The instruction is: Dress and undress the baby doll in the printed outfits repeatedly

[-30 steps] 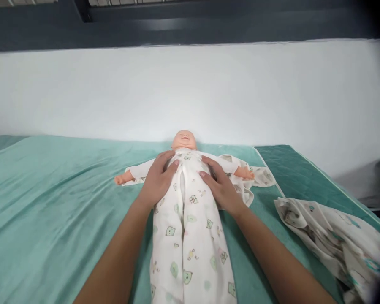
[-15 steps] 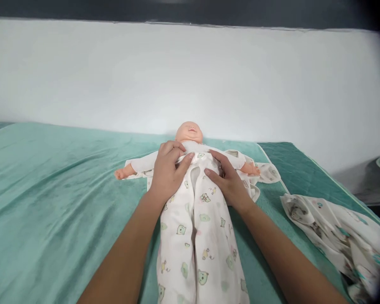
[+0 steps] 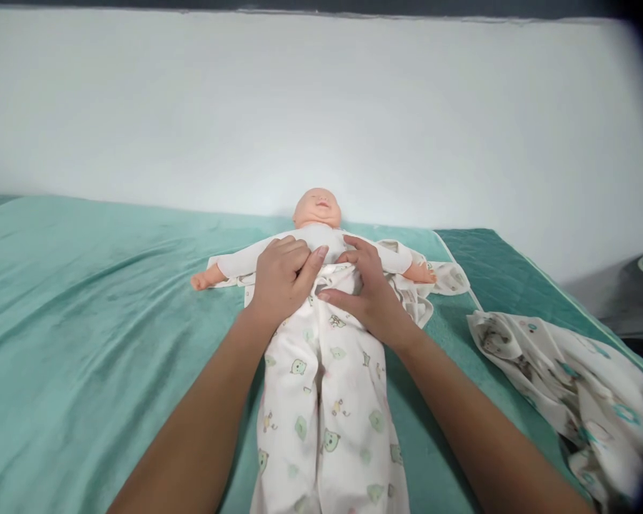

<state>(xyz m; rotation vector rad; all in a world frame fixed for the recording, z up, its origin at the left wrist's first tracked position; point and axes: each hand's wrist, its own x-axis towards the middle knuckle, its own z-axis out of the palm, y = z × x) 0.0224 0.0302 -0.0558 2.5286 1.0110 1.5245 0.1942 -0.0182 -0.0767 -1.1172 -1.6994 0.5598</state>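
A baby doll (image 3: 317,208) lies on its back with arms spread, in a white long-sleeved top (image 3: 243,258). White baby pants (image 3: 335,400) with green bear prints cover its legs up to the waist. My left hand (image 3: 286,275) is closed on the waistband at the left, its fingers curled and hidden from me, thumb on top. At the waistband's right side my right hand (image 3: 367,285) has its thumb and fingers apart, touching the pants and the doll's belly. A printed garment (image 3: 450,277) lies spread beneath the doll's arms and back.
Rumpled printed baby cloth (image 3: 562,378) lies at the right. The surface is covered by a wrinkled green sheet (image 3: 112,321), with a darker green quilted pad (image 3: 493,271) at the right. A white wall (image 3: 300,107) stands behind the doll's head.
My right hand has shifted left along the waistband, its fingers now over the doll's belly. My left hand has curled tighter at the waistband. The view has tilted slightly down.
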